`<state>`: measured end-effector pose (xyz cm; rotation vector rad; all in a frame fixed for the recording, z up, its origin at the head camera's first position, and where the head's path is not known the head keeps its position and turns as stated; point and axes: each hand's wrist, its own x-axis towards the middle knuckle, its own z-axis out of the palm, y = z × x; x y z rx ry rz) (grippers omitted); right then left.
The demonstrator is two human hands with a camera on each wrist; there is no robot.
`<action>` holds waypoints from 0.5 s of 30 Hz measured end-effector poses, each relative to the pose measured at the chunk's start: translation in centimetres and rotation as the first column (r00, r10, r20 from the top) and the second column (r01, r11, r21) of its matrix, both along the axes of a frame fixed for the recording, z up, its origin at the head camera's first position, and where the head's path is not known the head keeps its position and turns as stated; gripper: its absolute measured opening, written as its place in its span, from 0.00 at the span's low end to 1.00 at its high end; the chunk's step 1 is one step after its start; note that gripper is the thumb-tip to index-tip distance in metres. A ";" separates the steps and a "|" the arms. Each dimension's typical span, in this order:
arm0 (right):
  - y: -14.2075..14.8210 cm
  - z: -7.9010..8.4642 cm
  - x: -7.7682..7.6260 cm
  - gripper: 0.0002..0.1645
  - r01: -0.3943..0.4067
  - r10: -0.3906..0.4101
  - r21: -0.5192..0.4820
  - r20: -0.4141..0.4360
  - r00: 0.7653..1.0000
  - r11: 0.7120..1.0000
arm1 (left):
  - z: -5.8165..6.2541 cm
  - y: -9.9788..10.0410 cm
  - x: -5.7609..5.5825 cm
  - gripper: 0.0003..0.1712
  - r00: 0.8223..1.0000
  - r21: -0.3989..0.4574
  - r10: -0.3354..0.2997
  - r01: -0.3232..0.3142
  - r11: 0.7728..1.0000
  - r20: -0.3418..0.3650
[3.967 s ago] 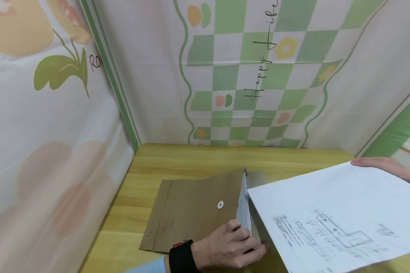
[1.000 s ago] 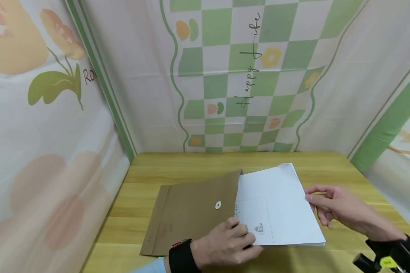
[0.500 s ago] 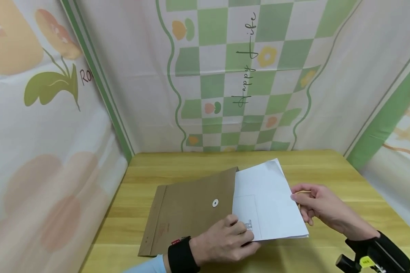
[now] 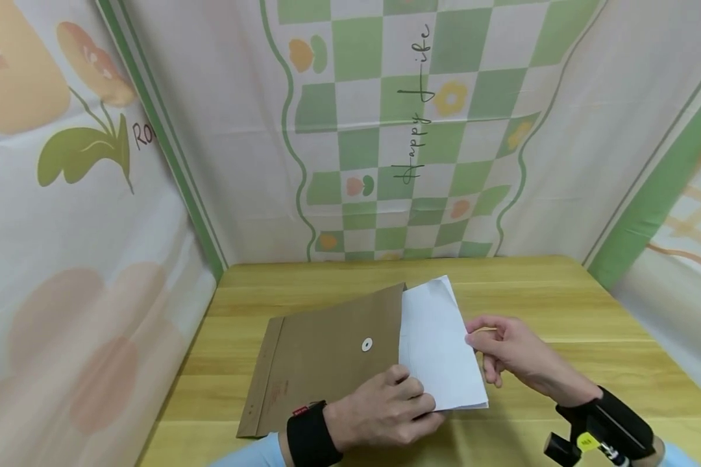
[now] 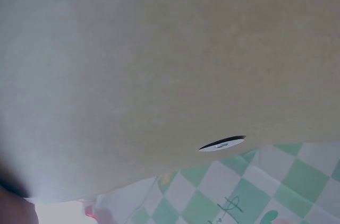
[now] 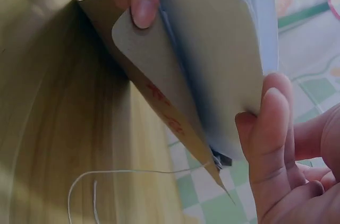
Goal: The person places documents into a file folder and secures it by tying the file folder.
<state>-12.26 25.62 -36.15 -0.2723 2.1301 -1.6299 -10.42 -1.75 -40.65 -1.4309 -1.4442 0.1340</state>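
A brown paper document envelope (image 4: 327, 344) with a white round button (image 4: 367, 344) lies on the table, its mouth facing right. White sheets of paper (image 4: 438, 357) stand partly inside it, their right part sticking out. My left hand (image 4: 388, 408) grips the lower corner of the mouth; in the right wrist view one of its fingers (image 6: 144, 9) lies on the flap (image 6: 141, 49). My right hand (image 4: 511, 350) pinches the outer edge of the sheets between thumb and forefinger, the other fingers curled below. In the left wrist view, the envelope front (image 5: 175, 65) fills most of the picture.
A pale string (image 6: 133, 171) trails from the envelope over the wooden table (image 4: 561, 305). Printed cloth walls (image 4: 239, 162) rise behind the table and on both sides. A black wrist-worn camera (image 4: 604, 425) sits on the right forearm.
Four seconds ago my right hand held a printed sheet out at the right. Since then the sheets have slid leftward into the envelope, my right hand moving with them. My left hand keeps its grip.
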 end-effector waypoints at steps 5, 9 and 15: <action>-1.5 -0.4 -0.4 0.29 -0.011 0.012 -0.030 0.013 1.000 0.999 | 2.1 -0.3 0.5 0.11 1.000 -0.013 -0.003 0.003 1.000 -0.029; -2.7 -0.7 -0.8 0.26 -0.033 0.033 -0.039 0.010 0.999 0.999 | 1.3 0.0 0.2 0.11 0.998 -0.031 -0.007 0.005 1.000 -0.055; -3.2 -0.5 -1.0 0.24 -0.059 0.059 -0.003 -0.005 0.998 0.998 | 0.2 0.4 -0.2 0.09 0.999 -0.014 -0.018 0.017 1.000 -0.043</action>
